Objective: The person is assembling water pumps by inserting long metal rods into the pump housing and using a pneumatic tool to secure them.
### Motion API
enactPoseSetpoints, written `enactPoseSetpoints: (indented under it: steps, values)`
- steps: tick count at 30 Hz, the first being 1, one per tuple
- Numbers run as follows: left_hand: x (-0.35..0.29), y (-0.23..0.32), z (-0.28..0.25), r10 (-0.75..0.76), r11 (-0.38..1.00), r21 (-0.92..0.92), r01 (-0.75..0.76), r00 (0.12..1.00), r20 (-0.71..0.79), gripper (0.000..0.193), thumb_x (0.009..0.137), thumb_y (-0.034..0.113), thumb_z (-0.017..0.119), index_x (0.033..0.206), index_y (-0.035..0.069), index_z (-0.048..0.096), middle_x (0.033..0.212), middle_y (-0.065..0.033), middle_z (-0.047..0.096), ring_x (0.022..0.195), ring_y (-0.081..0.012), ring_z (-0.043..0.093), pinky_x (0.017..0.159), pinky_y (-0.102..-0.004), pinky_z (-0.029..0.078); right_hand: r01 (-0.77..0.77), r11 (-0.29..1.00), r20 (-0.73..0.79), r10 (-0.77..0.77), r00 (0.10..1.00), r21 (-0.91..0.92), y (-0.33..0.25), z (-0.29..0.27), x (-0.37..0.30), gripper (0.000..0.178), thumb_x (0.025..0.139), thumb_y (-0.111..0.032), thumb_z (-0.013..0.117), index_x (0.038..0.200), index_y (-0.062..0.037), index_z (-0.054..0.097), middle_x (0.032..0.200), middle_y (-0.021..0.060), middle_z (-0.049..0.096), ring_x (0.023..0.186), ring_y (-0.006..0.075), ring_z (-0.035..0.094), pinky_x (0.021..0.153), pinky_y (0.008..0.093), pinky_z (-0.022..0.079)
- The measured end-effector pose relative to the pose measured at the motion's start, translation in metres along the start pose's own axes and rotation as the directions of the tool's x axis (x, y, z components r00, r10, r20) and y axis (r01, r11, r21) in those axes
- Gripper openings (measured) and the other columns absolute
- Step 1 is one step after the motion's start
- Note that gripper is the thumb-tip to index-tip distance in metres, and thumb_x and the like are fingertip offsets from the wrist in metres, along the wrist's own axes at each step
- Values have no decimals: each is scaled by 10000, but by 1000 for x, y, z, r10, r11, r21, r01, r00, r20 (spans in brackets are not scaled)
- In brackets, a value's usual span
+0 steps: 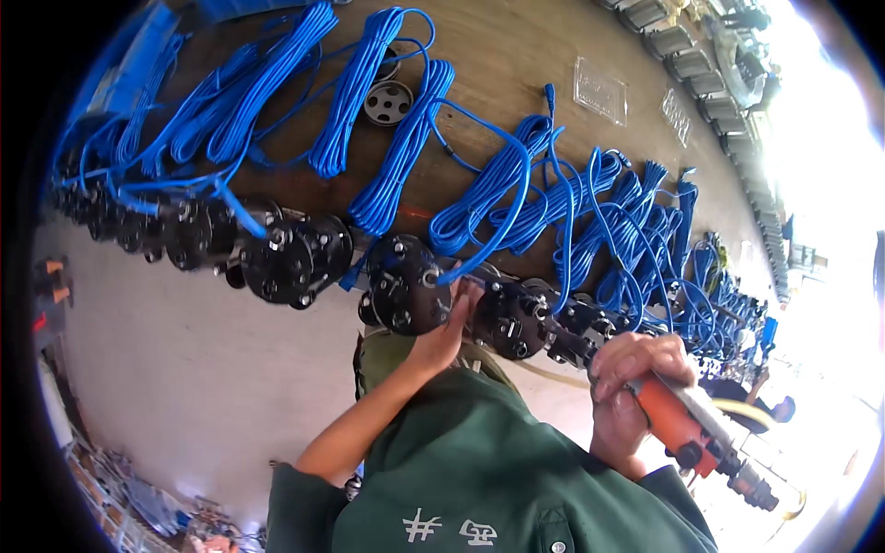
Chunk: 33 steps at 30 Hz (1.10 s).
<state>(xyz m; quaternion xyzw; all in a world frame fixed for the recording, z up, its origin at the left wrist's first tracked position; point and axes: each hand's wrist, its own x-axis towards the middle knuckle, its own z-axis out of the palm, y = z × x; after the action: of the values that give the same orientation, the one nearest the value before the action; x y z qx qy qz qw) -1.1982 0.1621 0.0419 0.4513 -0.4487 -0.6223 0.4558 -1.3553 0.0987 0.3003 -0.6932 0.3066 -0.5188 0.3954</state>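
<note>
My left hand [450, 323] is up on the black round flanged part [406, 284] at the bench edge, fingers spread and pressed against its right face, curling lightly over the rim. My right hand [636, 373] is wrapped tight around the orange power driver [687, 429], fingers fully closed on its grip; its dark nose points toward ten o'clock, at the next black part [516, 318] just right of my left hand. A hose fitting [751, 484] sticks out of the driver's tail toward five o'clock.

A whole row of the same black parts [295, 258] runs along the bench [516, 55] edge from nine o'clock to three o'clock, each with a bundle of blue cable [401, 157] laid out behind it on the brown top. One loose blue lead [502, 221] loops down to the part under my left hand.

At twelve o'clock a grey metal wheel [388, 101] lies flat between the bundles. At one o'clock, two clear flat plastic packets [599, 90] sit on the bench; their print is too small to read. White marks show on my green jacket [516, 479] at six o'clock.
</note>
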Motion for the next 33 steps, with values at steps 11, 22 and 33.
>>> enactPoseSetpoints:
  steps: [11, 22, 33]
  values:
    - [18, -23, -2, 106, 992, -68, -110, 992, -69, 444, 1105, 266, 418, 1472, 23, 469, 1364, -109, 579, 1145, -172, 593, 999, -323, 470, -138, 986, -55, 143, 988, 95, 41, 52, 2, 438, 843, -104, 709, 1216, 25, 518, 967, 159, 611, 662, 158, 582, 631, 318, 513]
    - [17, -21, -9, 29, 998, -53, -28, 999, 31, 532, 1130, 338, 271, 1490, -21, 429, 1522, -162, 461, 1460, -259, 380, 1202, -349, 254, -203, 979, 19, 203, 979, 17, 92, 56, -5, 305, 790, 60, 572, 1089, -1, 573, 927, 91, 644, 733, 126, 630, 675, 270, 541]
    - [-15, 26, 7, -273, 947, 86, 309, 917, -290, 365, 1052, 230, 502, 1285, -44, 565, 1308, -216, 601, 1179, -326, 585, 992, -408, 435, -222, 975, -115, 219, 969, -16, 93, 55, -9, 298, 785, 10, 534, 1082, 26, 553, 868, 110, 619, 679, 125, 578, 628, 264, 515]
